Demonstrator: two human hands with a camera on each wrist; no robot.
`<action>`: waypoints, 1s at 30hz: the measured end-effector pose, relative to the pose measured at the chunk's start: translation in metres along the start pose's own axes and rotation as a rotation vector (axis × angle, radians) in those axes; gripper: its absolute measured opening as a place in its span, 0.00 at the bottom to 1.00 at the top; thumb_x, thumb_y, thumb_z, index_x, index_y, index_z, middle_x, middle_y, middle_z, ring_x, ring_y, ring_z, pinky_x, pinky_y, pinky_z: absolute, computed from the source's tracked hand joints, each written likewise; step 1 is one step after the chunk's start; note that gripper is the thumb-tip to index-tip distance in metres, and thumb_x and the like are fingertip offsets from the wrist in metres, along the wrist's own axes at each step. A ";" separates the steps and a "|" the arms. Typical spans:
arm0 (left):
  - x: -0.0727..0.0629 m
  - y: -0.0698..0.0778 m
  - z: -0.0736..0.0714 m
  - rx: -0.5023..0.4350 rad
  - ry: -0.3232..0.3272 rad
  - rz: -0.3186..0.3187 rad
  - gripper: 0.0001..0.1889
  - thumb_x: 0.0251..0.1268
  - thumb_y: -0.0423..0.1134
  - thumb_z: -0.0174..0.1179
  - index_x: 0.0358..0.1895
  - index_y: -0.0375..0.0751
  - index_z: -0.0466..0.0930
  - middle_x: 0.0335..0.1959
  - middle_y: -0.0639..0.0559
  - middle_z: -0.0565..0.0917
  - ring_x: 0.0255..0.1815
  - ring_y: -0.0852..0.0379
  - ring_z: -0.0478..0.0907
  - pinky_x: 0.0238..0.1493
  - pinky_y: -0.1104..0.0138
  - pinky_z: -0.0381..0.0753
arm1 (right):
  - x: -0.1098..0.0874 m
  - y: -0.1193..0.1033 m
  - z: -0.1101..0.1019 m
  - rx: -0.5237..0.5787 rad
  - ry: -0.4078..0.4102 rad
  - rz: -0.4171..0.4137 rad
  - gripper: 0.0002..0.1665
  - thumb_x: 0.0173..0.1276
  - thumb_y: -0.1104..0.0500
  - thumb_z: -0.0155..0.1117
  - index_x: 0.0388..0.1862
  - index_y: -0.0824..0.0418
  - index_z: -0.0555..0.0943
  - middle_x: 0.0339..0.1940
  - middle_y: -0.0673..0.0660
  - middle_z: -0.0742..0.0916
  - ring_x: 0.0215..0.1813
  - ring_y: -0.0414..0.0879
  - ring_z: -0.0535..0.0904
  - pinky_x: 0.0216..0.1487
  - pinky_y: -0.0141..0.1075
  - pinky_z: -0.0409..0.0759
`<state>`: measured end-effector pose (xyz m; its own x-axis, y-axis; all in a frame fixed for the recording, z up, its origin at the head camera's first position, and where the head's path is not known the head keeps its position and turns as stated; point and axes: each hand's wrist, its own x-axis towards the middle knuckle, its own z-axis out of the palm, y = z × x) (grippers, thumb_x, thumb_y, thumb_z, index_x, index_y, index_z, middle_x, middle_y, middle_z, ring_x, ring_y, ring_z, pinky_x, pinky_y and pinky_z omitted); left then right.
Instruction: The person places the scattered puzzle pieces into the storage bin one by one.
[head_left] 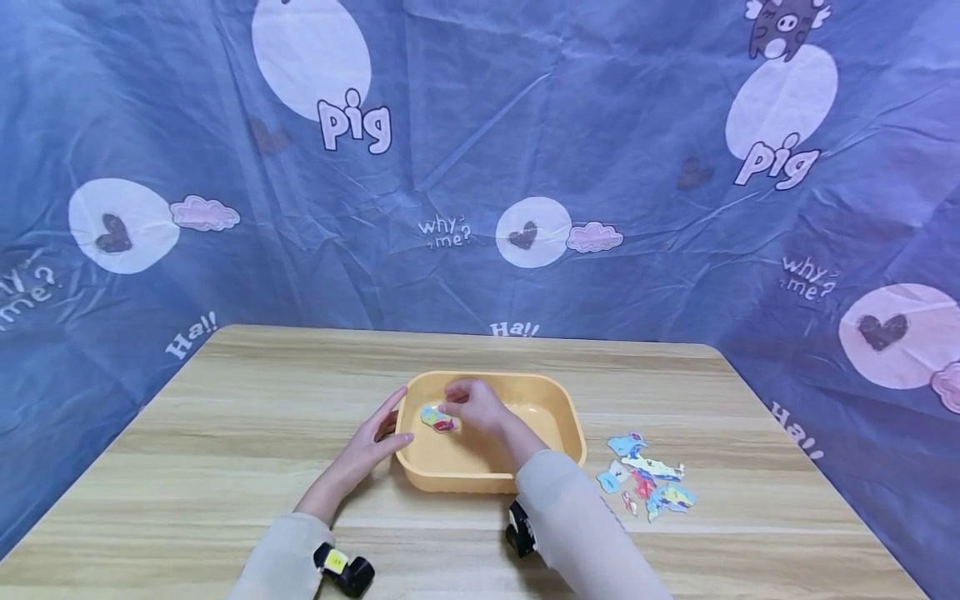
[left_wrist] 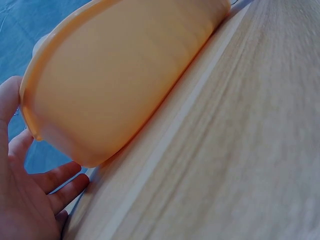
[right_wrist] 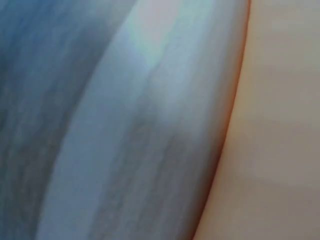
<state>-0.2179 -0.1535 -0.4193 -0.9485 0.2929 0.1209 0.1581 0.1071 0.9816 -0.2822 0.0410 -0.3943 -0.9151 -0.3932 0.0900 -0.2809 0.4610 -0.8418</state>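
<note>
Left hand [head_left: 369,443]: spread open, touching tray [head_left: 480,482]
Right hand [head_left: 477,405]: bent at colourful piece [head_left: 437,419]; cannot tell if pinching
Loose pieces [head_left: 652,469]: right of right hand

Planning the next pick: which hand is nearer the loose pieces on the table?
Right. The right hand reaches into the tray, left of the loose pieces; the left hand is farther left, at the tray's left end.
</note>
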 end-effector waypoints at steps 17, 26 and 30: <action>0.002 -0.009 0.000 0.013 0.034 -0.042 0.34 0.56 0.37 0.55 0.65 0.57 0.51 0.58 0.40 0.64 0.58 0.47 0.61 0.57 0.54 0.56 | -0.006 -0.011 -0.012 0.090 0.005 -0.074 0.19 0.55 0.65 0.61 0.43 0.76 0.74 0.36 0.63 0.81 0.39 0.51 0.76 0.41 0.33 0.74; 0.003 -0.012 -0.001 0.007 0.018 -0.003 0.35 0.56 0.35 0.55 0.66 0.54 0.50 0.58 0.39 0.63 0.57 0.46 0.61 0.57 0.54 0.55 | -0.024 -0.044 -0.033 0.172 -0.041 -0.060 0.22 0.56 0.66 0.59 0.47 0.80 0.69 0.41 0.69 0.78 0.44 0.57 0.73 0.44 0.35 0.73; 0.003 -0.011 0.001 0.000 0.022 -0.008 0.34 0.56 0.35 0.55 0.66 0.55 0.51 0.59 0.40 0.63 0.57 0.47 0.62 0.57 0.54 0.56 | -0.033 -0.054 -0.044 0.175 -0.044 -0.064 0.22 0.56 0.66 0.59 0.47 0.78 0.70 0.43 0.71 0.77 0.45 0.57 0.73 0.45 0.37 0.72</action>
<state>-0.2221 -0.1534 -0.4297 -0.9556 0.2708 0.1164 0.1507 0.1092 0.9825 -0.2495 0.0640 -0.3281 -0.8822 -0.4538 0.1259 -0.2800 0.2905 -0.9150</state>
